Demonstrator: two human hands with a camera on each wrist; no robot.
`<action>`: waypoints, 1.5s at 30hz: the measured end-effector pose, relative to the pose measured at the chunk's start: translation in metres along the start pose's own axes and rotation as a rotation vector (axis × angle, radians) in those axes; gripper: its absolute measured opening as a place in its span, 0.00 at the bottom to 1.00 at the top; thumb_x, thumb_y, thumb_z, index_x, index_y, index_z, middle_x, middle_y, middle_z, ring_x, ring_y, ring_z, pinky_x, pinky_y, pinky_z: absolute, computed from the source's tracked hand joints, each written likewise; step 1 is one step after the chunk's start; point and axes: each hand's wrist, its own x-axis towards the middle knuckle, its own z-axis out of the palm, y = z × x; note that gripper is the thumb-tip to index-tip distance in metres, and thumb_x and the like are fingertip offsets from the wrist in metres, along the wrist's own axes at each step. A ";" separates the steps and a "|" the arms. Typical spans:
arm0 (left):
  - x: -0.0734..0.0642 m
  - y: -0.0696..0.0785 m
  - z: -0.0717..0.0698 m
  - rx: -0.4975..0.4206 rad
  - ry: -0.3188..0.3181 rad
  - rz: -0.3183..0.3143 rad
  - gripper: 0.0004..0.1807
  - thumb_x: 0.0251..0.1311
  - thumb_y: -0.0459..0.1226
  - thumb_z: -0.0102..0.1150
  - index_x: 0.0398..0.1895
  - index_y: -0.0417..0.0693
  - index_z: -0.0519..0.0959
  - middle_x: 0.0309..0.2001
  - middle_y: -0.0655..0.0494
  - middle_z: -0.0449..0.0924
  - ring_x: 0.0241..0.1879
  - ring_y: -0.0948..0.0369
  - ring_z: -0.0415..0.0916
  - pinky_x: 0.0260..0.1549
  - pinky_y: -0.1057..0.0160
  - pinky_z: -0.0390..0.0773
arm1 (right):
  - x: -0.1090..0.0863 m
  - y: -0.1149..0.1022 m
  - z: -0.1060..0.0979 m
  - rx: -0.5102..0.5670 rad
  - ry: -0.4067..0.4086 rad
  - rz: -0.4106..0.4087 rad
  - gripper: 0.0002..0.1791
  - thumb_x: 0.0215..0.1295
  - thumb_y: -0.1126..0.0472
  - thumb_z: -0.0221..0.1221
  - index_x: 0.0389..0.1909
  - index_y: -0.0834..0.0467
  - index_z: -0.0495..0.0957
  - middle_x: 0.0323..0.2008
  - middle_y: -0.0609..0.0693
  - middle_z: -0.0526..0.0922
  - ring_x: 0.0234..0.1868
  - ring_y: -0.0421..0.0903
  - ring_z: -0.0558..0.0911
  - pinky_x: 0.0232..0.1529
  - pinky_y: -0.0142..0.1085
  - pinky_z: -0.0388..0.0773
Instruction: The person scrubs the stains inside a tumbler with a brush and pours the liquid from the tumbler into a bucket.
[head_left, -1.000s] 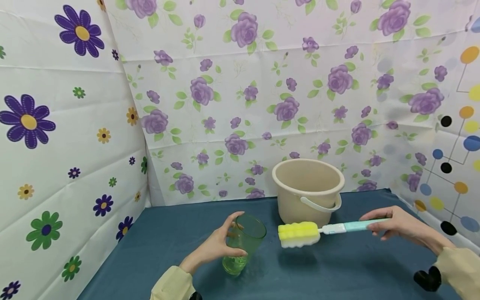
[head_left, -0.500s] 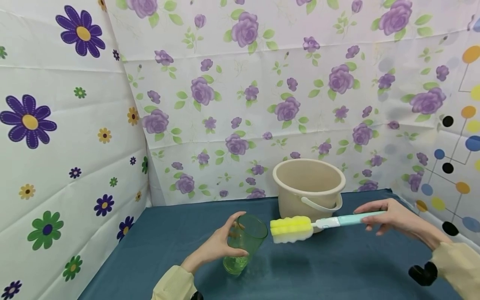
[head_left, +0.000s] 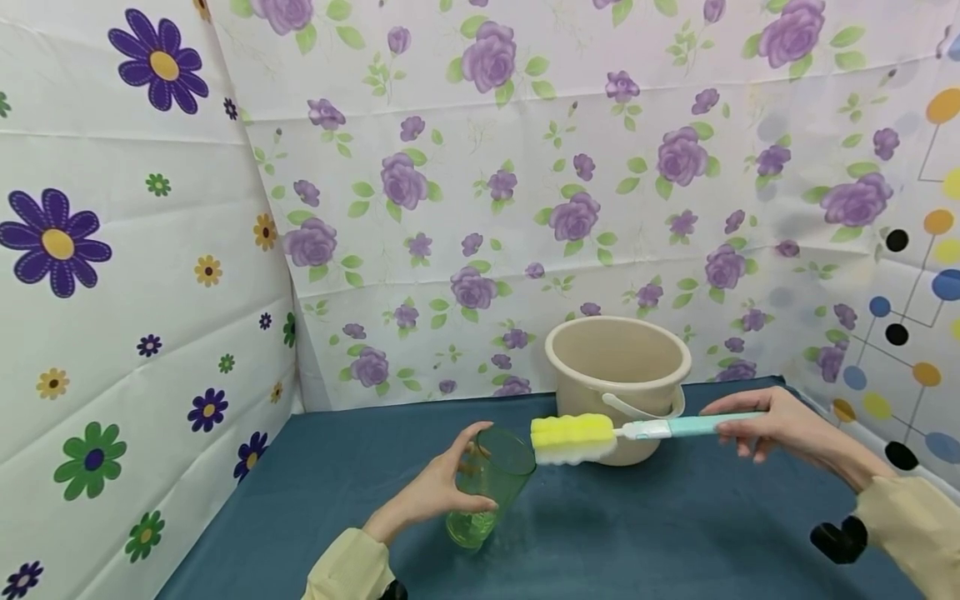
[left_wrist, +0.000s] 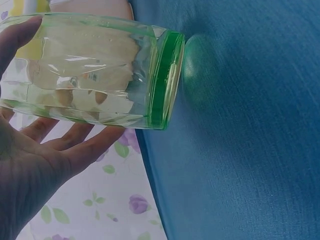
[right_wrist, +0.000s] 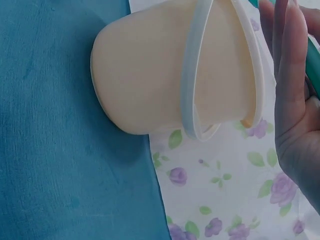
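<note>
My left hand (head_left: pixel 442 483) grips a clear green drinking glass (head_left: pixel 498 479) around its side, thumb in front and fingers behind. The glass is tilted, its mouth leaning right; in the left wrist view its thick green base (left_wrist: pixel 167 80) is close over the cloth. My right hand (head_left: pixel 780 425) pinches the mint handle (head_left: pixel 697 425) of a sponge bottle brush (head_left: pixel 573 437). The brush is held about level, its yellow-and-white sponge head pointing left, the tip right at the glass's rim. Only part of the handle shows in the right wrist view, behind the fingers (right_wrist: pixel 292 55).
A beige bucket (head_left: pixel 577 375) with a white handle stands at the back, right behind the brush. Dark blue cloth (head_left: pixel 360 467) covers the table. Flower-printed sheets (head_left: pixel 450 208) hang behind and to the left, and a dotted one (head_left: pixel 922 333) on the right.
My right hand has moved left and slightly up with the brush, bringing the sponge head from beside the bucket's front to the glass's rim. The left hand and glass have stayed nearly still.
</note>
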 end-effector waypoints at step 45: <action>0.006 -0.003 0.007 0.043 -0.021 0.033 0.50 0.47 0.45 0.68 0.68 0.72 0.45 0.50 0.56 0.69 0.43 0.60 0.70 0.37 0.55 0.71 | 0.023 -0.035 0.014 -0.126 -0.130 -0.116 0.15 0.62 0.71 0.52 0.50 0.66 0.74 0.30 0.65 0.78 0.20 0.55 0.78 0.16 0.49 0.73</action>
